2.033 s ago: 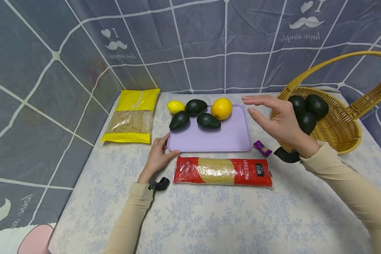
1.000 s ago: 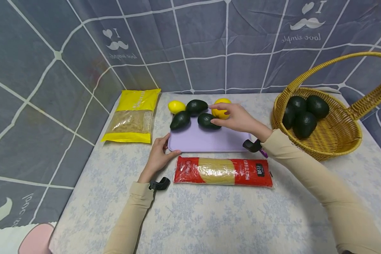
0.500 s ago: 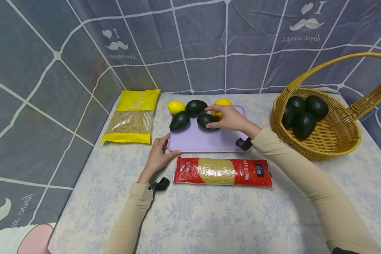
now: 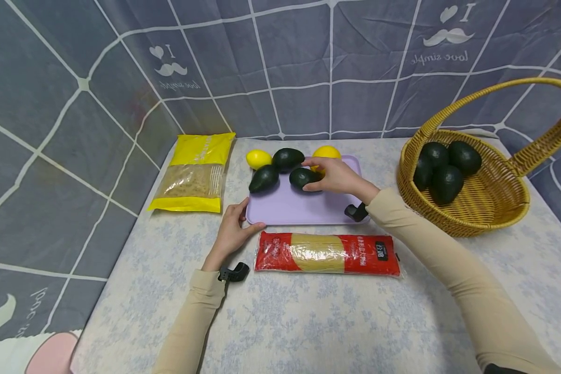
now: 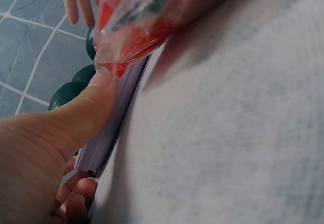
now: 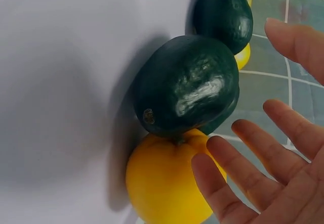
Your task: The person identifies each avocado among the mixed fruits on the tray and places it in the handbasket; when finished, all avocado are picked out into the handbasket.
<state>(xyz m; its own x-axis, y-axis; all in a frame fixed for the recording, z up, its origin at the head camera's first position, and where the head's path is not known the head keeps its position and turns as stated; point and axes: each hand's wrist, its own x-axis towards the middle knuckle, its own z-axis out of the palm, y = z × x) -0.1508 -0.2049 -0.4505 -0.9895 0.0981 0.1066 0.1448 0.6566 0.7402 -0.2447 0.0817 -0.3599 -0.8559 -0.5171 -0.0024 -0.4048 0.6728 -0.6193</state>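
The right hand (image 4: 337, 176) has swung in from the basket (image 4: 408, 176) over the last two seconds, and now reaches over the tray (image 4: 299, 212); the left hand (image 4: 232, 228) and the fruit on the tray haven't shifted. Nearest the person, the left hand holds the tray's near-left corner between thumb and fingers. Ahead of it, the front avocado (image 4: 300, 178) sits on the tray between the right hand's thumb and fingers, which stand apart, not gripping it. I'd say the step is lining up on that avocado; the next move seems to call for drawing thumb and fingers in without nudging the round yellow fruit (image 4: 326, 150) just behind them. Two more avocados (image 4: 264, 179) and a lemon (image 4: 258, 159) lie left of the right hand.

The desk (image 4: 346, 322) wears a pale floral cloth. Right of the left hand lies a red pasta pack (image 4: 327, 253); the basket, holding more avocados, stands right of the right hand. Farther off, beyond the left hand, is a yellow bag (image 4: 194, 174), then a blue-grey checked curtain (image 4: 304, 67).
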